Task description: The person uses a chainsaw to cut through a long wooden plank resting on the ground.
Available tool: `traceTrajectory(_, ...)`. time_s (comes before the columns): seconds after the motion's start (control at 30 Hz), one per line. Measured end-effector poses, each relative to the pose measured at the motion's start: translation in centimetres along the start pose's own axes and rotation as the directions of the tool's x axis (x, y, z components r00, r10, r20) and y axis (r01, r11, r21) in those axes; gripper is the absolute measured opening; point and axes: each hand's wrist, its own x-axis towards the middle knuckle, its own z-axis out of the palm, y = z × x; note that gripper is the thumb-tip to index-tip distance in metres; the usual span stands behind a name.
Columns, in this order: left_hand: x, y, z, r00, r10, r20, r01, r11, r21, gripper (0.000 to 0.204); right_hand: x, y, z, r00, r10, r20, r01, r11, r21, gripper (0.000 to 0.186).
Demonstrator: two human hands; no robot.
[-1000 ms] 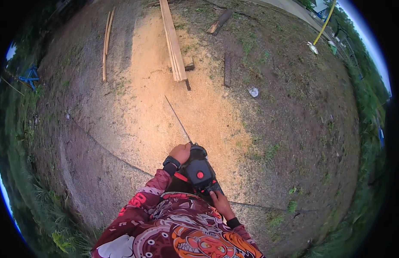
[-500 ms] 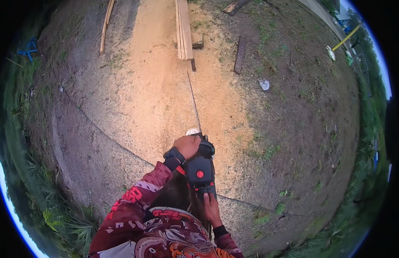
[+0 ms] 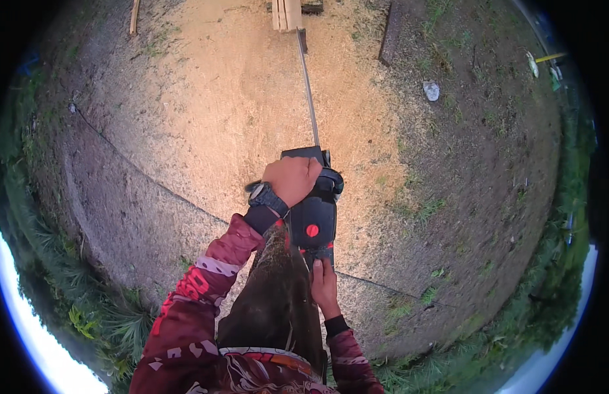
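Matt plastic chainsaw housing, smooth metal guide bar, bare matt wooden planks, grainy sawdust, cloth sleeve

Dirt ground, sawdust over middle. Toward far edge: wood strip left, dark plank and whitish scrap right. Dark cord toward left edge.

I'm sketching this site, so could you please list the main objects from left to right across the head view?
Dim blue object → thin pale lumber → chainsaw → dark plank → whitish lump → yellow pole.
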Motion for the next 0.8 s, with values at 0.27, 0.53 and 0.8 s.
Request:
traceTrajectory(0.27, 4.0, -1.7, 0.4, 0.998, 0.053, 0.018, -0.052, 0.998, -0.022, 0.045, 5.1, 0.2, 0.7, 1.0, -0.001, 0.019, 0.0, 1.0, 0.006, 0.05)
traceTrajectory(0.53, 5.6, -3.2, 1.2, 0.999, 0.043, 0.017, -0.043, 0.999, -0.01, 0.04, 7.0, 0.5, 1.9, 0.999, -0.046, 0.006, 0.045, 0.998, 0.047, 0.04)
traceTrajectory(0.8, 6.2, -3.7, 1.4, 0.996, 0.076, 0.05, -0.077, 0.997, 0.01, 0.048, 7.8, 0.3, 2.5, 0.999, -0.038, 0.018, 0.038, 0.998, 0.048, 0.044)
